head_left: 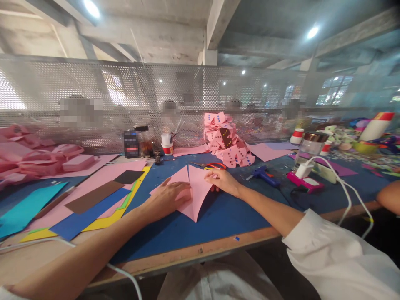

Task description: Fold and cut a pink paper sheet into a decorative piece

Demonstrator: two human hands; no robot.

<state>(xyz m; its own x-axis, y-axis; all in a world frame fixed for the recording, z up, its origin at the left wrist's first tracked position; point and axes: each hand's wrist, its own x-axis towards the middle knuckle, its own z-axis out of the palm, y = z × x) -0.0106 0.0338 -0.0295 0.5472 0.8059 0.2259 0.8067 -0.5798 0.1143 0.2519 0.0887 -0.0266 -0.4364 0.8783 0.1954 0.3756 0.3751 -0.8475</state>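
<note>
In front of me a pink paper sheet [200, 191] lies on the blue table mat, with a fold or slit running down its middle from the top edge. My left hand [171, 196] rests on the sheet's left part, fingers stretched out over the paper. At its right edge, my right hand [223, 181] pinches the paper between thumb and fingers, and that side is raised a little. Just behind the sheet lie scissors [215, 166] with red-orange handles, partly hidden. To the right of my right hand is a blue glue gun [265, 175].
Coloured paper strips [93, 204] and sheets cover the left side, beside a pink paper heap [37, 152]. A pile of dotted pink pieces [228, 139] stands at the back. A pink power strip [304, 182] with white cables and a jar [312, 146] stand right.
</note>
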